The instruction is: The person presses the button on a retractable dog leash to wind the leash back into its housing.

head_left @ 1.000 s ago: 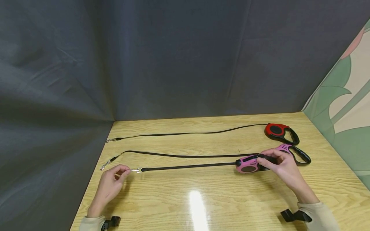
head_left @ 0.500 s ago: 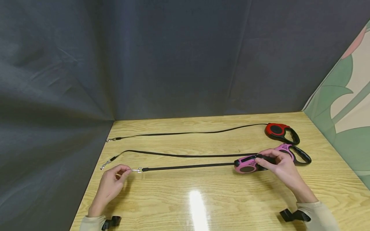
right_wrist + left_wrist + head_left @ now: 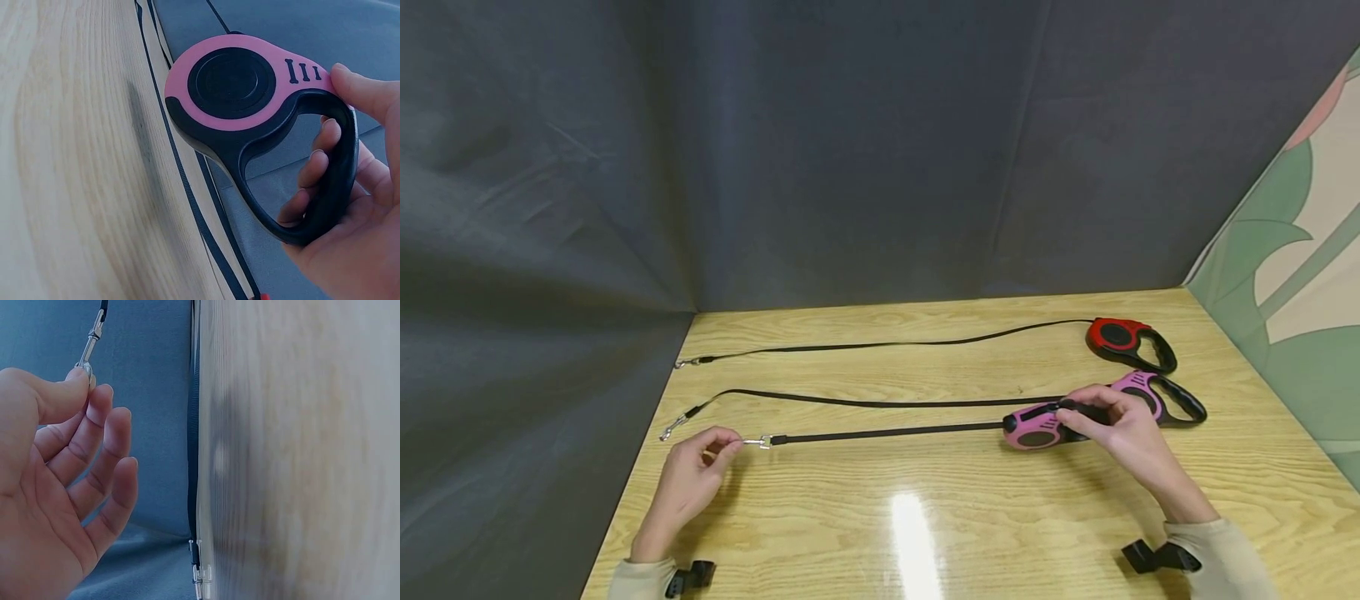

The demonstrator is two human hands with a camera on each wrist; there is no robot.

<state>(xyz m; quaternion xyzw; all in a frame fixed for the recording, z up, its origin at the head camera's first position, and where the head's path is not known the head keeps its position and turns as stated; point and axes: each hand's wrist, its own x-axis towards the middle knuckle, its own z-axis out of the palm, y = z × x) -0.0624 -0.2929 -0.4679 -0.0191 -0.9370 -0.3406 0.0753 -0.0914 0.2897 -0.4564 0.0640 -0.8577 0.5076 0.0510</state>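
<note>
A pink-and-black retractable dog leash (image 3: 284,47) is held by its loop handle in my right hand (image 3: 1116,421), fingers curled through the loop and thumb near the top. Its black strap (image 3: 895,432) runs straight leftward, raised off the wood. At the strap's far end, my left hand (image 3: 696,467) pinches the silver snap hook (image 3: 91,347) between thumb and forefinger, the other fingers loosely bent. Just behind lies a second pink leash (image 3: 1138,383), partly covered by my right hand, with its strap (image 3: 865,405) stretched across the table to another metal clip (image 3: 672,427).
A red-and-black retractable leash (image 3: 1116,335) lies at the back right of the wooden table (image 3: 820,533), its strap (image 3: 880,344) reaching left to a clip (image 3: 687,363). Dark cloth (image 3: 850,167) hangs behind and at the left. Patterned fabric (image 3: 1292,300) borders the right side.
My right hand has shifted slightly left with the pink leash, and the strap between the hands is a little shorter. The left hand stays nearly still; the lying leashes have not moved.
</note>
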